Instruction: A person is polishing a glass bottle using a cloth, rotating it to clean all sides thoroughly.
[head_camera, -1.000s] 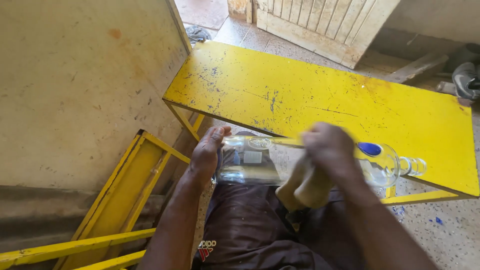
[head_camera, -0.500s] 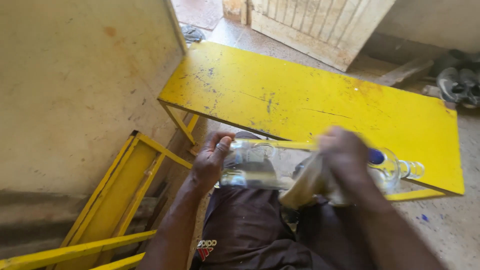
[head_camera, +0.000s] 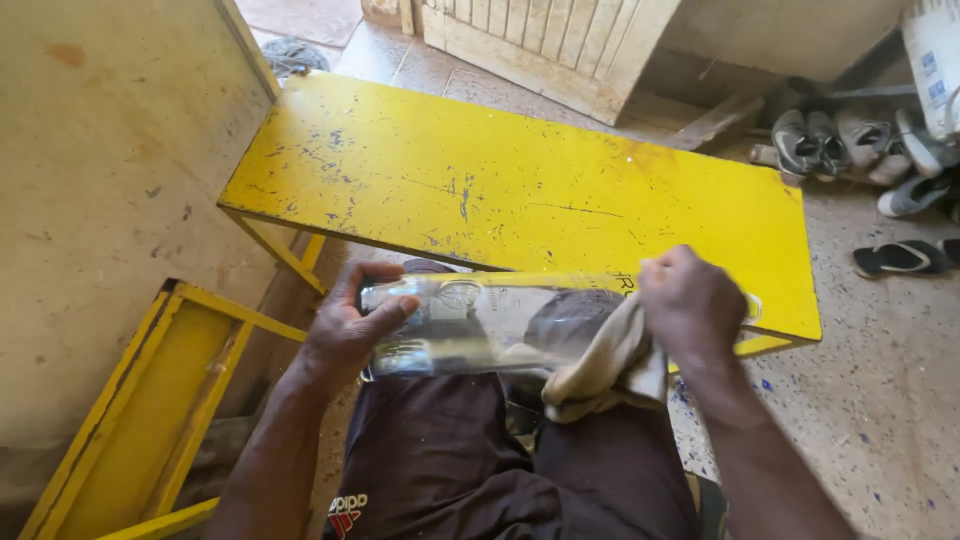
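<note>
A clear glass bottle (head_camera: 490, 322) lies sideways over my lap, just in front of the yellow table (head_camera: 520, 190). My left hand (head_camera: 345, 330) grips the bottle's base end on the left. My right hand (head_camera: 690, 305) presses a beige cloth (head_camera: 605, 365) against the bottle's right part, covering its neck. The cloth hangs down below the bottle over my dark trousers (head_camera: 450, 470).
A yellow bench frame (head_camera: 150, 400) stands at the lower left against a beige wall (head_camera: 100, 180). Several shoes and sandals (head_camera: 870, 150) lie on the speckled floor at the right. A wooden slatted panel (head_camera: 540, 40) leans at the top.
My right hand with the cloth has slid along the bottle and now hides its blue-capped neck. The view has shifted slightly; the left hand keeps its grip.
</note>
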